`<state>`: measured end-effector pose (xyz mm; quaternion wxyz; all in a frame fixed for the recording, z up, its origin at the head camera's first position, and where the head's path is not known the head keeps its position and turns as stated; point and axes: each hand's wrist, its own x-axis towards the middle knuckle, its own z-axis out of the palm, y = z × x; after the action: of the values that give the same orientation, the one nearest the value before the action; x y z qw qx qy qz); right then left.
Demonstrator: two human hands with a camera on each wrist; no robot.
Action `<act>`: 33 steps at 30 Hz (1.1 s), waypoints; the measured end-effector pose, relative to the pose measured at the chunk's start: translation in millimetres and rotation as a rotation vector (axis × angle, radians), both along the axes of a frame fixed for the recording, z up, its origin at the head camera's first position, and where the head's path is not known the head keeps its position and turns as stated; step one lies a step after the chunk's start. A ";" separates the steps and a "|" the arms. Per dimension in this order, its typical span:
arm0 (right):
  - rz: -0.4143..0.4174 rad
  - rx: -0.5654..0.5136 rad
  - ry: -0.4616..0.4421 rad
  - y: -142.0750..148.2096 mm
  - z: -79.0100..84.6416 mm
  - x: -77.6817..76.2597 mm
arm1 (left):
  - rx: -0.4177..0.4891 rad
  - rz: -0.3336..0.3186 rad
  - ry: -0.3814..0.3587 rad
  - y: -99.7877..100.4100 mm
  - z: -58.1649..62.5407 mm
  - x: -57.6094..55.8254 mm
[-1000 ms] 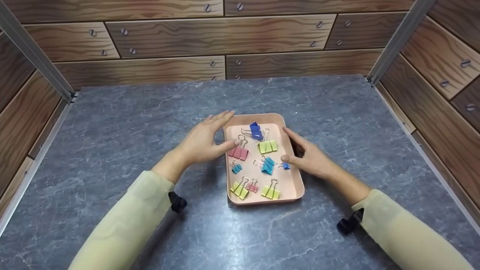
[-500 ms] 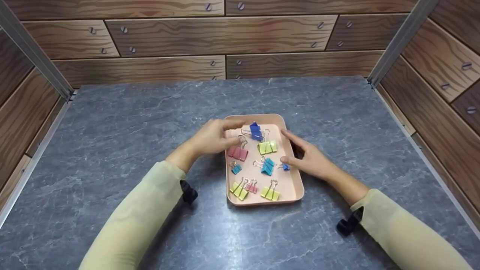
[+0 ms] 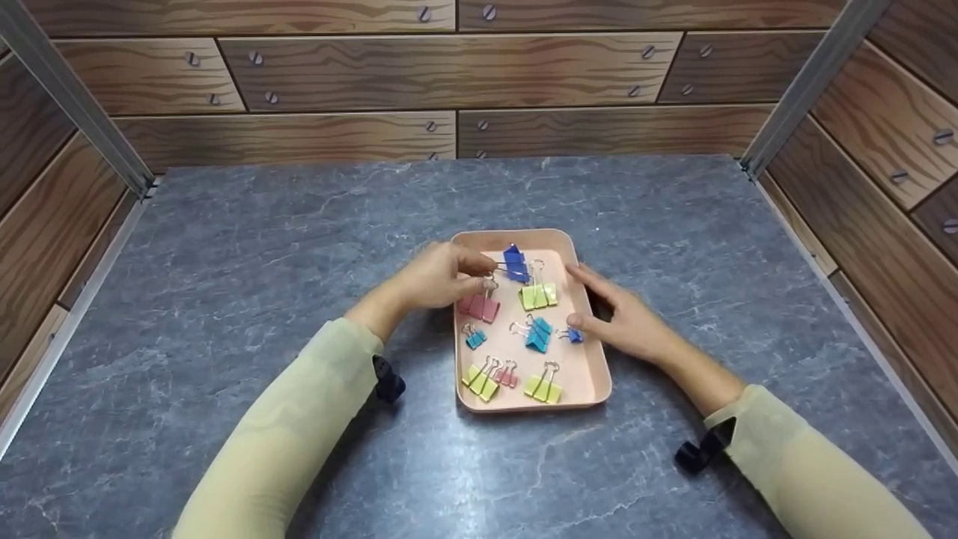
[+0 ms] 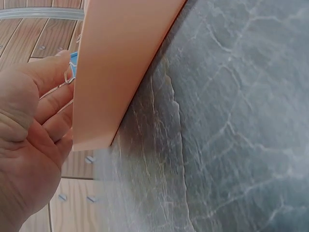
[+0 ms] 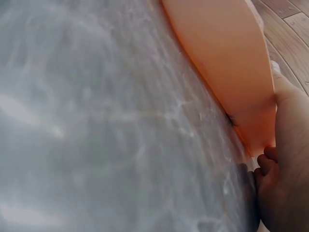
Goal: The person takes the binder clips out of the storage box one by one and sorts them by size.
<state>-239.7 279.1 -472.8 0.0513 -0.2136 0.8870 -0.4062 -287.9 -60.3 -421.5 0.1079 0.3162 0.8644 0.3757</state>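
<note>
A shallow peach tray lies on the table with several binder clips in it. My left hand reaches over its left rim, thumb and index finger apart near the wire handles of a dark blue binder clip and a pink binder clip. In the left wrist view, a blue binder clip shows beside those fingertips, partly hidden by the tray wall. My right hand grips the tray's right side, thumb over the rim and fingers outside. The right wrist view shows that hand against the wall.
Other clips in the tray are a yellow-green binder clip, a teal binder clip, a small blue binder clip and several near the front. Wood-patterned panels enclose the marbled grey table at the back and sides.
My left hand has come right and down from above the tray's left rim to the clip handles, its fingers bending closer to the thumb. My right hand stays at the tray's side.
</note>
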 end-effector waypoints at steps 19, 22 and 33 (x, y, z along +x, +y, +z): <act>0.000 -0.067 -0.047 -1.4 -2.4 1.4 | 0.008 0.029 0.021 -0.4 -4.1 -2.7; 0.005 -0.073 -0.050 -1.3 -2.0 1.6 | 0.052 0.043 -0.020 -0.5 -4.7 -2.3; -0.012 -0.103 -0.082 -3.3 -1.1 3.8 | 0.218 0.104 -0.095 -2.3 -1.8 0.1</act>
<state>-235.9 275.8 -473.9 0.0741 -0.1938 0.8634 -0.4598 -287.7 -62.7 -423.3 0.0942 0.2628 0.8275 0.4872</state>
